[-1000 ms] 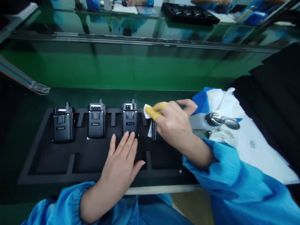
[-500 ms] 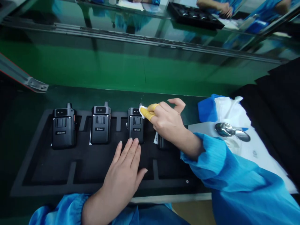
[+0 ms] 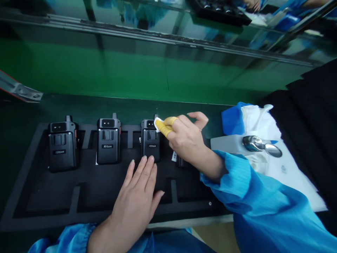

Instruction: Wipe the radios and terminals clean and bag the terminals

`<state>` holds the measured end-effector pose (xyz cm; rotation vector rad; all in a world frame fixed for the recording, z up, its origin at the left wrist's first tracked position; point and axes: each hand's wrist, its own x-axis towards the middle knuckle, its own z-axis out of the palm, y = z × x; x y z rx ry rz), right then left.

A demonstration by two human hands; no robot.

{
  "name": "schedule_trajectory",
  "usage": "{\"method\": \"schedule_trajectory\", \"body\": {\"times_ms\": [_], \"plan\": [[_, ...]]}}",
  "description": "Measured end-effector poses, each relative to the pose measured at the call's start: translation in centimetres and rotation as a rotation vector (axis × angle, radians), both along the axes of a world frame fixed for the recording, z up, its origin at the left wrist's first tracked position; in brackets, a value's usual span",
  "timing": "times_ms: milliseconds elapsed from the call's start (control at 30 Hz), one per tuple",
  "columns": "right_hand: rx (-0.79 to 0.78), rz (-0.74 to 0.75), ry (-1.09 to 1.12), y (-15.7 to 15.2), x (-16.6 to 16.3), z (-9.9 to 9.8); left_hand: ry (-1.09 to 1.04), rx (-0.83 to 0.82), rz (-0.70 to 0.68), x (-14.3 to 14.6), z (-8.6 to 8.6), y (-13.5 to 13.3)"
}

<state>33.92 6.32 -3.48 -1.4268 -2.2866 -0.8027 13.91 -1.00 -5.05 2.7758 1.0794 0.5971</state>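
Observation:
A black handheld radio [image 3: 150, 142] marked "Riton" lies in a black foam tray [image 3: 73, 198]. My left hand [image 3: 137, 188] rests flat with its fingers stretched out, the tips touching the radio's lower end. In my right hand [image 3: 184, 135], with yellow covers on its fingers, a small white wiping cloth [image 3: 158, 124] is pinched against the radio's upper right corner by the antenna. Left of it in the tray lie a second radio [image 3: 107, 154] and a third radio [image 3: 62, 158]. Another radio [image 3: 181, 162] is mostly hidden under my right forearm.
To the right stand a white bottle with a metal cap [image 3: 252, 143], a blue box [image 3: 232, 120] and white cloths [image 3: 263, 123] with a white spoon-like handle. Dark foam sheets [image 3: 310, 112] lean at the far right. A metal bracket [image 3: 25, 92] juts in at left; a green panel [image 3: 131, 73] rises behind.
The view has shifted slightly, so the tray and radios sit further left. Both hands keep nearly the same pose, the cloth still at the radio's upper corner.

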Motion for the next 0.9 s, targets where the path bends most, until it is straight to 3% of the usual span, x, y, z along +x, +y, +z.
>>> {"method": "schedule_trajectory", "body": {"times_ms": [167, 367, 467, 567, 767, 900], "plan": [[0.04, -0.068, 0.019, -0.2, 0.6, 0.4, 0.002, -0.017, 0.002, 0.1, 0.0, -0.1], [-0.059, 0.098, -0.022, 0.4, -0.7, 0.7, -0.001, -0.03, -0.001, 0.0, -0.1, -0.1], [-0.137, -0.012, -0.048, 0.4, 0.7, 0.7, 0.003, -0.035, -0.008, 0.0, -0.1, 0.0], [-0.105, -0.108, -0.03, 0.5, 1.5, 0.8, 0.002, -0.027, -0.01, 0.0, 0.0, 0.0], [-0.108, -0.015, 0.029, 0.8, -1.6, 0.6, 0.01, -0.003, 0.0, 0.0, 0.0, 0.0], [-0.131, -0.082, 0.031, 0.3, -1.5, 0.0, 0.019, -0.003, -0.014, 0.0, 0.0, 0.0]]}}
